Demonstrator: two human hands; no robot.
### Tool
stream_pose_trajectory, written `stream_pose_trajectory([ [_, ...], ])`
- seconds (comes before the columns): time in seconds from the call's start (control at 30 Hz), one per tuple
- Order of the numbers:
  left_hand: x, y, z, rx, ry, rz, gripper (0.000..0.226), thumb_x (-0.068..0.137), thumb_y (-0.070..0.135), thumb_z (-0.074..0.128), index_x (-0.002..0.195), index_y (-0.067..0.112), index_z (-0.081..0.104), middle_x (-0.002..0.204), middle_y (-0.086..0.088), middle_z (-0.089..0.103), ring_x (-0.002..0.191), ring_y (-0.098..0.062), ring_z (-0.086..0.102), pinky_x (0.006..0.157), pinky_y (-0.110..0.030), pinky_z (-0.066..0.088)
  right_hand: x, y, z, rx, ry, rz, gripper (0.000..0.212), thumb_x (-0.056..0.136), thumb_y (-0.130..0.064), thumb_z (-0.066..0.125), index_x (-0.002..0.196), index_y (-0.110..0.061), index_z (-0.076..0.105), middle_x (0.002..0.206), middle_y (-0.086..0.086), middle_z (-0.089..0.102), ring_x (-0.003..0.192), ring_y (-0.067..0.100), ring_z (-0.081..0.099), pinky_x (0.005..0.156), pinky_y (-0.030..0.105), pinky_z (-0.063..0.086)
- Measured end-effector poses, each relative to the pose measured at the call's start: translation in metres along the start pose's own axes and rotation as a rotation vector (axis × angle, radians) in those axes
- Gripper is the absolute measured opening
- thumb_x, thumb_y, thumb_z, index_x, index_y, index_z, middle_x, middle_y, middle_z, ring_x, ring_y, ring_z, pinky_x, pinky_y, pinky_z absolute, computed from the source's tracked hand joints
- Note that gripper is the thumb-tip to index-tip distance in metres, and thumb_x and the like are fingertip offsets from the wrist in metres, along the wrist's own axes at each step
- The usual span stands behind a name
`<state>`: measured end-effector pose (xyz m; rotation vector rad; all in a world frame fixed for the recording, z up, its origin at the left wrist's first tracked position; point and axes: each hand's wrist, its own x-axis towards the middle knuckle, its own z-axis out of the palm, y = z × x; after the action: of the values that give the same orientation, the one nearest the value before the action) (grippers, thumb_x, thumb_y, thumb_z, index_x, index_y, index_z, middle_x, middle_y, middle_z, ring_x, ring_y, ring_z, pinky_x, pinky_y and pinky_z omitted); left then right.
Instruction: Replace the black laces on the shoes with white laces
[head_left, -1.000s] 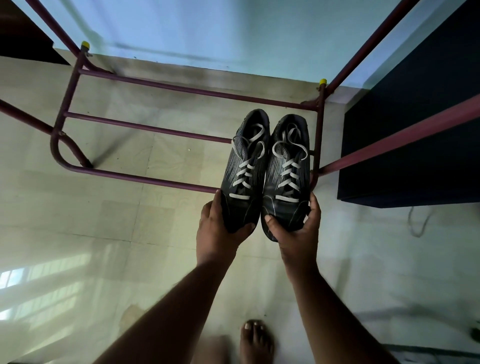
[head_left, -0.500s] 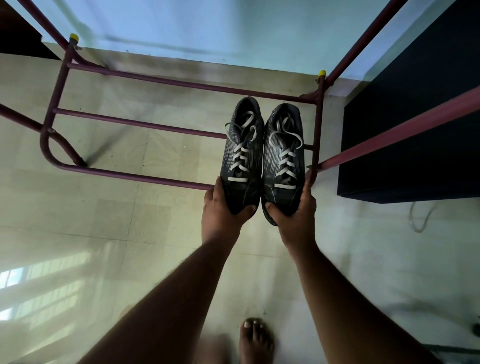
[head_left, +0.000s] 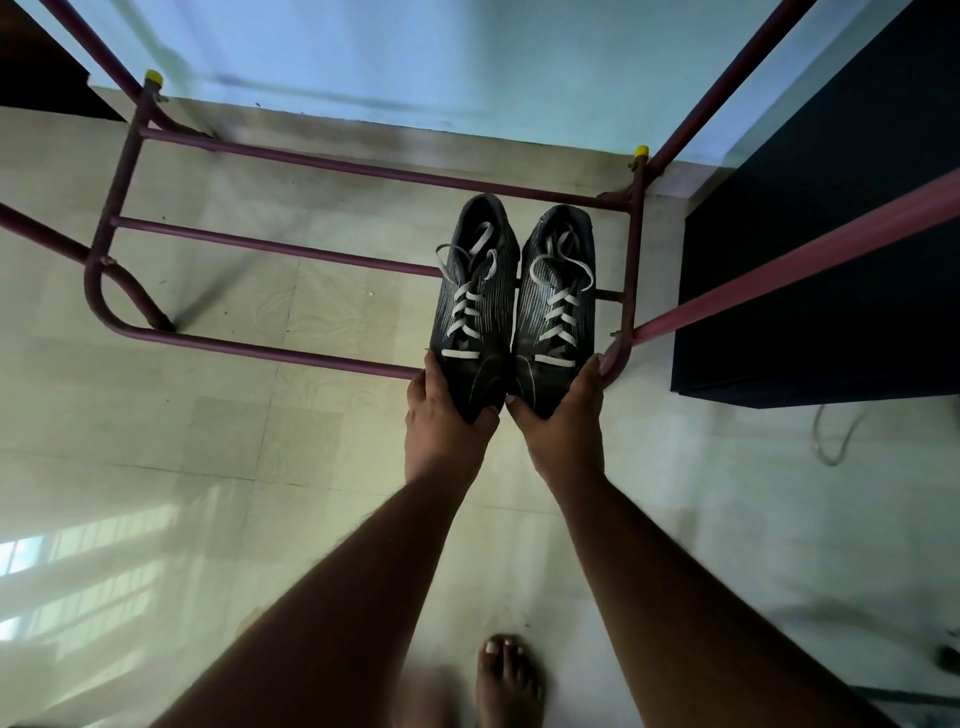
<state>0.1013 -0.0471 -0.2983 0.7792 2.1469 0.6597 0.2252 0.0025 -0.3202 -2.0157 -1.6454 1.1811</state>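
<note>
Two black shoes with white laces lie side by side across the bars of a maroon metal rack (head_left: 270, 249), at its right end. My left hand (head_left: 441, 421) grips the toe of the left shoe (head_left: 475, 306). My right hand (head_left: 563, 426) grips the toe of the right shoe (head_left: 558, 312). Both heels point away from me, toward the wall. The white laces (head_left: 465, 306) are threaded through the eyelets and their loose ends lie over the shoe openings. No black laces are in view.
The rack stands on a pale tiled floor against a light blue wall (head_left: 467, 57). A slanted pink rail (head_left: 789, 270) runs up to the right. A dark cabinet (head_left: 831, 234) stands at the right, with a cable (head_left: 831, 441) on the floor. My bare foot (head_left: 506, 680) shows below.
Both hands have carried the shoes forward and down onto the rack bars. The shoes now lie further over the rack than a second ago.
</note>
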Motion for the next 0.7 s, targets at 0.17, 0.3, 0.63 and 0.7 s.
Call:
stream_pose_trajectory([
  [0.17, 0.003, 0.001, -0.001, -0.037, -0.009, -0.008, 0.104, 0.082, 0.037, 0.079, 0.161, 0.027, 0.013, 0.154, -0.009, 0.036, 0.133, -0.030, 0.050, 0.098, -0.035, 0.044, -0.001, -0.004, -0.001, -0.051, -0.012, 0.024, 0.113, 0.087, -0.043, 0.076, 0.162, -0.013, -0.004, 0.168, 0.012, 0.012, 0.148, 0.032, 0.032, 0.109, 0.038, 0.041],
  [0.3, 0.003, -0.001, -0.002, -0.034, -0.004, 0.004, 0.103, 0.083, 0.036, 0.079, 0.162, 0.027, 0.013, 0.154, -0.009, 0.036, 0.132, -0.029, 0.050, 0.096, -0.030, 0.040, -0.001, -0.006, -0.003, -0.081, -0.023, 0.025, 0.114, 0.087, -0.046, 0.075, 0.162, -0.015, -0.005, 0.168, 0.012, 0.012, 0.148, 0.032, 0.033, 0.109, 0.041, 0.042],
  [0.63, -0.007, 0.002, -0.019, -0.061, -0.122, -0.047, 0.112, 0.084, 0.049, 0.075, 0.162, 0.022, 0.001, 0.167, -0.007, 0.018, 0.150, -0.030, 0.028, 0.120, -0.050, 0.032, -0.013, -0.013, -0.012, 0.024, -0.010, 0.058, 0.100, 0.088, -0.053, 0.071, 0.160, -0.013, 0.015, 0.162, 0.014, 0.026, 0.148, 0.030, 0.032, 0.116, 0.043, 0.038],
  [0.7, -0.018, 0.005, -0.027, -0.114, -0.132, -0.079, 0.109, 0.085, 0.051, 0.074, 0.163, 0.023, 0.003, 0.168, -0.005, 0.016, 0.152, -0.027, 0.024, 0.122, -0.047, 0.028, -0.026, -0.020, -0.019, 0.117, -0.017, 0.070, 0.094, 0.089, -0.050, 0.070, 0.160, -0.012, 0.020, 0.160, 0.012, 0.030, 0.146, 0.026, 0.035, 0.116, 0.034, 0.036],
])
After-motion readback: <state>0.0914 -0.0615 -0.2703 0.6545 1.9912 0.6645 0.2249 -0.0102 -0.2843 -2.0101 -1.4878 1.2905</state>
